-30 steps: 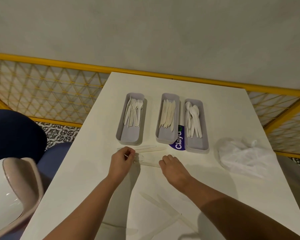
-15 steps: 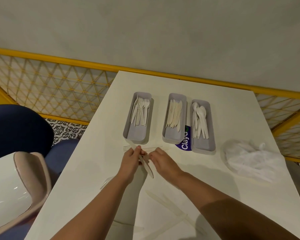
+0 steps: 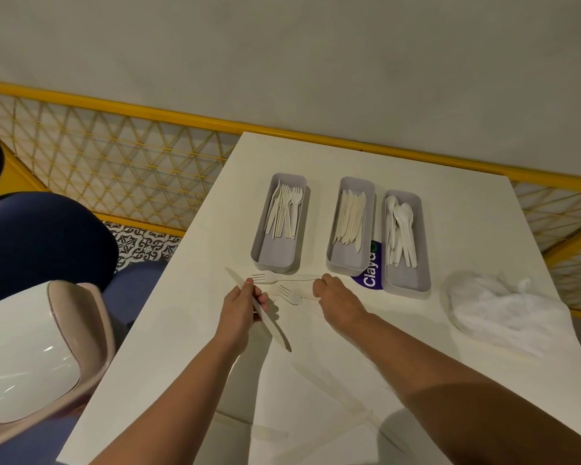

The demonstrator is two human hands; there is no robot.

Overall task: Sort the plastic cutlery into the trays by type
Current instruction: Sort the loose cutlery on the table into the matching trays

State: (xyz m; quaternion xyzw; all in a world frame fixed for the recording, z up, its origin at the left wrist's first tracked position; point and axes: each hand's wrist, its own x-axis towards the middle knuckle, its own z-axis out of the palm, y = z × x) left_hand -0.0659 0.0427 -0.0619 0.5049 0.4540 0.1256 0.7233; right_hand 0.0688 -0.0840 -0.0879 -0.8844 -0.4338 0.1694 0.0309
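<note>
My left hand (image 3: 240, 308) grips a white plastic knife (image 3: 275, 327) by its middle, held slanted just above the white table (image 3: 467, 213). Two white forks lie in front of the trays: a far fork (image 3: 265, 277) and a near fork (image 3: 288, 295), handles pointing right. My right hand (image 3: 337, 298) has curled fingers at their handle ends; whether it grips one is hidden. Three grey trays stand behind: the left tray (image 3: 275, 255) holds forks, the middle tray (image 3: 346, 261) knives, the right tray (image 3: 405, 280) spoons.
Several faint white knives (image 3: 329, 387) lie near the table's front edge. A crumpled clear plastic bag (image 3: 503, 307) sits at the right. A purple label (image 3: 369, 275) lies between two trays. A white chair (image 3: 31, 347) stands left, a yellow lattice railing (image 3: 114, 156) behind.
My left hand has lifted the knife off the table and drawn it left and nearer. My right hand has slid right to the fork handles, uncovering the near fork.
</note>
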